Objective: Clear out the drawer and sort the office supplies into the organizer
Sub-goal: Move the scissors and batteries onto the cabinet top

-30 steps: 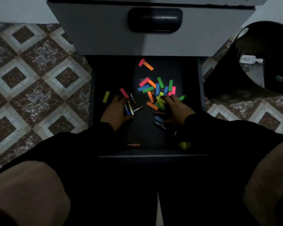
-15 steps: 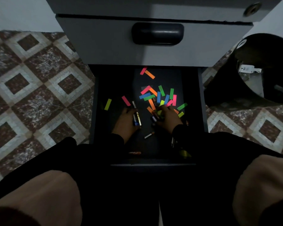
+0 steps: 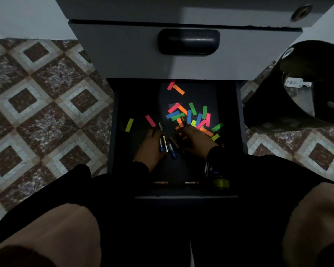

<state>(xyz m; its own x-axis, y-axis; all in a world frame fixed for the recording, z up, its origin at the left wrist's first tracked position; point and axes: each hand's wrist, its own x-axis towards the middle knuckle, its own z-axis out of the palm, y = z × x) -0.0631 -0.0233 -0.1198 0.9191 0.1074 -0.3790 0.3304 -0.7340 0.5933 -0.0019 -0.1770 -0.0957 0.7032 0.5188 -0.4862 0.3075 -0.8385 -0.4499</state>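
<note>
Because the only camera is worn on the head and looks down between the knees, the head view shows the open drawer (image 3: 123,112) from above, dark, with its front edge nearest to the person. The left hand (image 3: 152,146) lies near the middle of the drawer floor, its fingers curled round a small bundle of batteries (image 3: 163,144) which point toward the back; I judge it keeps them together so that they go out in one trip. One more blue battery (image 3: 173,151) lies just beside this bundle, and I cannot tell if the hand touches it. The right hand (image 3: 196,140) rests close by, to the right, on the near edge of a heap of coloured paper strips (image 3: 189,115); whether its fingers pinch something or only press is too dark to say. The two hands are near each other but not joined. A yellow strip (image 3: 129,125) and a pink strip (image 3: 150,120) lie alone toward the left wall, and two strips lie at the back edge. Two batteries (image 3: 160,183) and a yellow tape roll (image 3: 221,183) stay along the front edge. A black bin (image 3: 268,105) lies tipped on the tiled floor (image 3: 37,112) to the right. No organizer is visible, so the sorting seems hardly begun.
</note>
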